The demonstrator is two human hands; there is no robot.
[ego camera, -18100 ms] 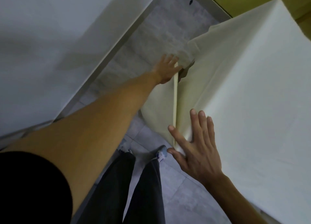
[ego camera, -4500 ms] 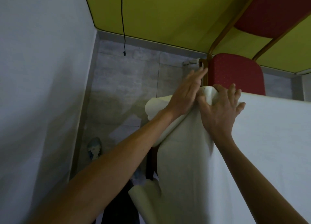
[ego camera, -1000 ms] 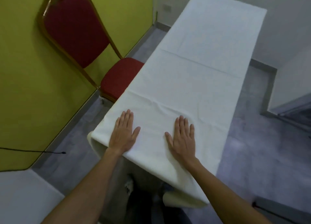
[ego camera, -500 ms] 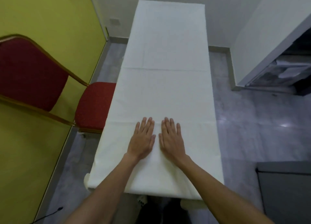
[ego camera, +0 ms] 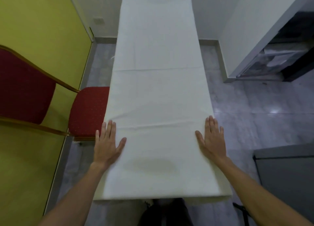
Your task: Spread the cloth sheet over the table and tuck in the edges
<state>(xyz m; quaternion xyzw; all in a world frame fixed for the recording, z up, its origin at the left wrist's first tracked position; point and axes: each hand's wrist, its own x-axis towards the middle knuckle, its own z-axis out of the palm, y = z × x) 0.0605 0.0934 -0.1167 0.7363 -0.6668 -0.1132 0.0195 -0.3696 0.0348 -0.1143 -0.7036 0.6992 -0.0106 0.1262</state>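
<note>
The red chair [ego camera: 88, 110] stands just beside the left side of the table, with its seat against or almost against the hanging cloth sheet [ego camera: 158, 90]. If I reach down to tuck there, I judge the seat could snag the fabric and drag it askew.

My left hand [ego camera: 107, 144] lies flat with straight fingers on the sheet's left edge, the outer fingers hanging over the side. The sheet covers the whole top, from the end near me to the far end by the wall. A shallow crease [ego camera: 153, 124] runs across between my hands. Uneven outward pressure could turn it into a fold, and a hard pull from one side could slide the sheet off centre.

My right hand [ego camera: 212, 141] lies flat on the right edge, well apart from the left, gripping nothing.

The table itself is entirely under the cloth. I cannot tell whether the long sides or the far end are tucked, because they drop out of sight. A faint darker oval [ego camera: 153, 166] near me may be a stain or a shadow. The dark alcove [ego camera: 280, 56] at far right is too dim to read.
</note>
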